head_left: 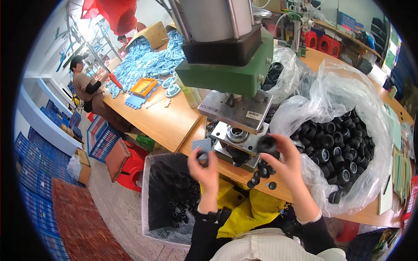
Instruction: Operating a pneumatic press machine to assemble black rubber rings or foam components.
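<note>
Workbench (165,122): raised hands (203,167) pinching black wheels (266,144)

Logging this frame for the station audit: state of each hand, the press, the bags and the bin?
left hand: raised, fingers pinching a small black part
right hand: fingers gripping a black wheel beside the press
press: ram up, fixture plate uncovered
clear bag: open, full of black wheels
plastic bin: open, holding black parts

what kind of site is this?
Likely a small assembly workshop: a bench press, a clear bag of small black wheels, and heaps of blue plastic parts on the wooden workbench.
</note>
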A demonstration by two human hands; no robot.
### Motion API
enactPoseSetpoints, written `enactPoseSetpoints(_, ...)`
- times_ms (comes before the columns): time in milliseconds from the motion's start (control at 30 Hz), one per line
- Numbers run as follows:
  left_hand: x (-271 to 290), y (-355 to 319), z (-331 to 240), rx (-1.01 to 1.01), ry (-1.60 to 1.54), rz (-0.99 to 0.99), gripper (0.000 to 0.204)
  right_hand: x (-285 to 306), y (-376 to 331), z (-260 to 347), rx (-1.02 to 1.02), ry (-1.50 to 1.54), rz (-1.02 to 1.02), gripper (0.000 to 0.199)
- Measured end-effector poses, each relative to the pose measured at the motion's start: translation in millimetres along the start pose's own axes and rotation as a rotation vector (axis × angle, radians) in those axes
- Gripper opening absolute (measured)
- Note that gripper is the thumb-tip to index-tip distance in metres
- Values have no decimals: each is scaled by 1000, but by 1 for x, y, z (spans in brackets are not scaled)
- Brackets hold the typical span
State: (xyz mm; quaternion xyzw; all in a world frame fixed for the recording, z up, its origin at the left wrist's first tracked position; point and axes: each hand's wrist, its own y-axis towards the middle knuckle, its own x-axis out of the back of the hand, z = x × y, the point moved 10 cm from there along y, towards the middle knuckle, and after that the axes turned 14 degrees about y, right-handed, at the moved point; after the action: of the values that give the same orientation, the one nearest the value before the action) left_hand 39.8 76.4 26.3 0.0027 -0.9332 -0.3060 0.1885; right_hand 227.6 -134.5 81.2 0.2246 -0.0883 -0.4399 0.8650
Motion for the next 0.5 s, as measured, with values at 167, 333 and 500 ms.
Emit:
enactPoseSetpoints(167, 96, -8, 148, 108, 683, -240, 73, -60, 31, -7, -3, -57, 75, 55)
enactPoseSetpoints(333, 77, 22, 120, 42, 527, -94, 52, -52, 22, -21, -60, 234, 16, 53)
enactPoseSetpoints(500, 29, 36, 90, -120, 368, 46, 31, -38, 18, -8, 67, 41, -57, 55)
